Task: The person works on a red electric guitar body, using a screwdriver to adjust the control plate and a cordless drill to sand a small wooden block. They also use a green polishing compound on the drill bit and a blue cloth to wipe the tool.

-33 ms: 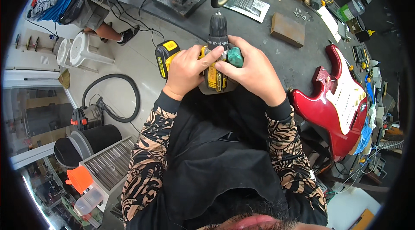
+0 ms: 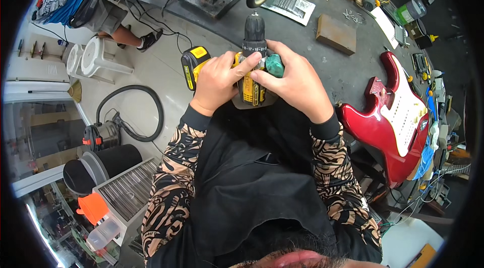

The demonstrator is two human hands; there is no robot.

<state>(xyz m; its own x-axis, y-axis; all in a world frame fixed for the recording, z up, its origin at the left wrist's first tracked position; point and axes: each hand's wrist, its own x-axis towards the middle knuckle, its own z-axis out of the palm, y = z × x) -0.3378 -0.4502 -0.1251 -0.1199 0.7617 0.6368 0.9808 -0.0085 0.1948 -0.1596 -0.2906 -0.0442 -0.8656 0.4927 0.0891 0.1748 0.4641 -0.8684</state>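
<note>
Both left hand [image 2: 217,84] and right hand [image 2: 301,84] curl fingers [image 2: 281,52] around a drill [image 2: 249,90], the right's parted about a green lump [image 2: 275,66].

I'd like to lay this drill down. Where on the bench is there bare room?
The widest bare patch of bench lies between the right hand, block and guitar body. A smaller one shows between drill, pouch and block. It is crowded along the right side, with a jar and tools.
</note>
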